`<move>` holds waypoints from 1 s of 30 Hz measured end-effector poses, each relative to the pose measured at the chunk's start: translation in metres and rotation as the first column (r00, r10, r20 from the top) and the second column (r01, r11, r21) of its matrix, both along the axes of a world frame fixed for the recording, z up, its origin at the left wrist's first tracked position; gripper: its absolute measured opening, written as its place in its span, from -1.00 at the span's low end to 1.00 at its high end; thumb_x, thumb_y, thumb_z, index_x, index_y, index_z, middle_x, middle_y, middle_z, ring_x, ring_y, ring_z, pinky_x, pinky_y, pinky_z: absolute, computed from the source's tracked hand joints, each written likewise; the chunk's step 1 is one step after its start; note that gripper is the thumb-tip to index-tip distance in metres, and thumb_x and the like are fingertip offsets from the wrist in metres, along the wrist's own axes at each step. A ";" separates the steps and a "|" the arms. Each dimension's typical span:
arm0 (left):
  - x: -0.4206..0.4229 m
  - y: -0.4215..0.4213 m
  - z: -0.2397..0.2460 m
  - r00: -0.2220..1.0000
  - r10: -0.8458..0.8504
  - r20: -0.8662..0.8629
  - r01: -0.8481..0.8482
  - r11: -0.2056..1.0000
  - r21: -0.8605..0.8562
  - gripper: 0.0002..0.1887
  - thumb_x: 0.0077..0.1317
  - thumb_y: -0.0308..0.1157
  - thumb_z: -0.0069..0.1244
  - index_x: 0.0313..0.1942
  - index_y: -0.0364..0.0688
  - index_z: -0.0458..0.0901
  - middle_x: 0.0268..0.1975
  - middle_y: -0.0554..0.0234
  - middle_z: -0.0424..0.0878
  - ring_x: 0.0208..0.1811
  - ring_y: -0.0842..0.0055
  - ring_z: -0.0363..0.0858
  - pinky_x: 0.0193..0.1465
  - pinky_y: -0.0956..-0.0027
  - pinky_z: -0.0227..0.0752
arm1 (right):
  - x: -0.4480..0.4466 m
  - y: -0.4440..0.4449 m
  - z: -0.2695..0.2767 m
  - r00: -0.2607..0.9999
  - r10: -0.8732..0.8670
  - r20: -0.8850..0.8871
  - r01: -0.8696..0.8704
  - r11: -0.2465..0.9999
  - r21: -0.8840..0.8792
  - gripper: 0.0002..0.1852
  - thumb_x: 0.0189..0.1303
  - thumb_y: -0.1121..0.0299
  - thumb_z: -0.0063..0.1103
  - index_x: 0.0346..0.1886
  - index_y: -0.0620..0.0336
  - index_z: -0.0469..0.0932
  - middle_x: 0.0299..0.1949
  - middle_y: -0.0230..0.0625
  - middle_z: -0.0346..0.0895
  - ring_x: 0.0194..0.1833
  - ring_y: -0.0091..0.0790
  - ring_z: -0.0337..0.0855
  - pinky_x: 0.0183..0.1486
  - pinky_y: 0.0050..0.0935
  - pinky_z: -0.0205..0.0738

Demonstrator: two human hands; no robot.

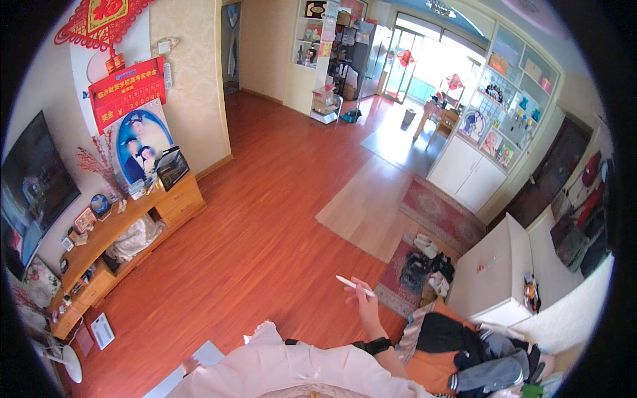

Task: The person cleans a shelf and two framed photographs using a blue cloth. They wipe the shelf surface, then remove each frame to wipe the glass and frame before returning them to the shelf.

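Observation:
My right hand (362, 294) is raised in front of me, its fingers around a slim white pen or stylus (346, 281). The pen's pointed end sticks out to the left, above the floor. A black watch (379, 346) sits on that wrist. Low on the left, only a small part of my left hand (189, 365) shows beside the ruffled pale pink clothing (278, 368) I wear. It overlaps a flat light grey panel (209, 352), perhaps a tablet or a laptop. Most of that hand is hidden, so its grip is unclear.
A wooden TV cabinet (174, 201) lines the left wall, below a television (37, 194). Several shoes (423, 263) lie on a patterned rug at right, beside a white cabinet (490, 273). Clothes (492, 368) cover an orange seat near my right arm. Reddish wood floor (259, 214) stretches ahead.

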State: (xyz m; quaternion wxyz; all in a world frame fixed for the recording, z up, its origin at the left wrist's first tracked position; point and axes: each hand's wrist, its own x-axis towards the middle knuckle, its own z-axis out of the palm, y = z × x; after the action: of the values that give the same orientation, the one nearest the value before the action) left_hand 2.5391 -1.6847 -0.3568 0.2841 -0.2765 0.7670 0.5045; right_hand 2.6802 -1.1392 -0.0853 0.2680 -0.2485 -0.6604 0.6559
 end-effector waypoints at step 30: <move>-0.557 0.721 0.023 0.566 -0.824 0.040 0.818 0.567 0.097 -0.69 0.34 -0.15 -0.26 -0.40 -0.12 0.54 -0.55 0.31 0.55 -0.60 0.53 0.46 -0.60 0.35 0.33 | -0.287 0.539 -0.043 0.781 -0.624 -0.011 0.621 0.779 -0.088 -0.66 0.34 0.19 -0.09 0.00 0.23 0.47 -0.45 -0.42 0.51 -0.64 -0.70 0.31 -0.61 -0.69 0.26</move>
State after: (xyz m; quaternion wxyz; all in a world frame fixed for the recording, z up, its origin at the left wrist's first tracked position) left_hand 1.9817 -0.9637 -0.3333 0.5256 0.1009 0.7780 0.3291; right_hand 2.3932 -0.6003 -0.1281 0.4724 -0.4503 -0.5092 0.5610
